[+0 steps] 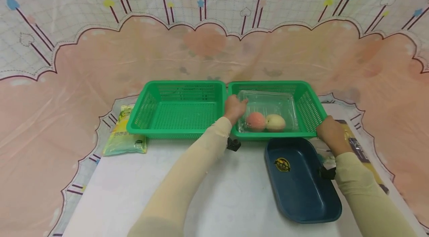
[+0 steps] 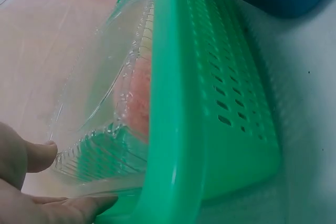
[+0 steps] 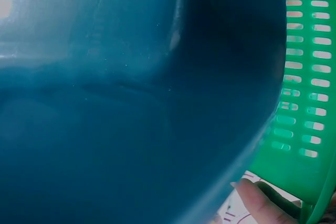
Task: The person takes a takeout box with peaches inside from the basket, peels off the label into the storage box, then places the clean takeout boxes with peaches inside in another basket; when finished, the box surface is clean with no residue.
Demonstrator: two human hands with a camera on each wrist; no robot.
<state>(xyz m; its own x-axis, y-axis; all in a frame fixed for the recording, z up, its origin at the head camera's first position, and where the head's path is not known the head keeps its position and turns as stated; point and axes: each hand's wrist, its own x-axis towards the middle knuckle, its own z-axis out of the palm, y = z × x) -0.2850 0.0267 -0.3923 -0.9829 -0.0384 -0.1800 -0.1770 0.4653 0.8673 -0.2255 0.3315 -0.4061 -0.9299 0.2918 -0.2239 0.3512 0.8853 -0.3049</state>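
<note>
My left hand (image 1: 235, 108) is at the left end of a clear plastic container (image 1: 268, 105), pinching its edge between the thumb (image 2: 42, 156) and fingers. The container lies tilted inside the right green basket (image 1: 311, 112). Through its plastic show a round pink fruit like a peach (image 1: 256, 121) and a pale yellow one (image 1: 275, 122). My right hand (image 1: 330, 134) grips that basket's front right corner. In the right wrist view, the thumb (image 3: 260, 203) lies by the basket's corner, while the other fingers are mostly hidden.
A second green basket (image 1: 181, 131) stands just left of the first. In front of the right basket is a dark blue tub (image 1: 301, 185), close to my right wrist. A yellow-green packet (image 1: 127, 138) lies at the left, and a brown packet (image 1: 358, 147) lies partly behind my right arm.
</note>
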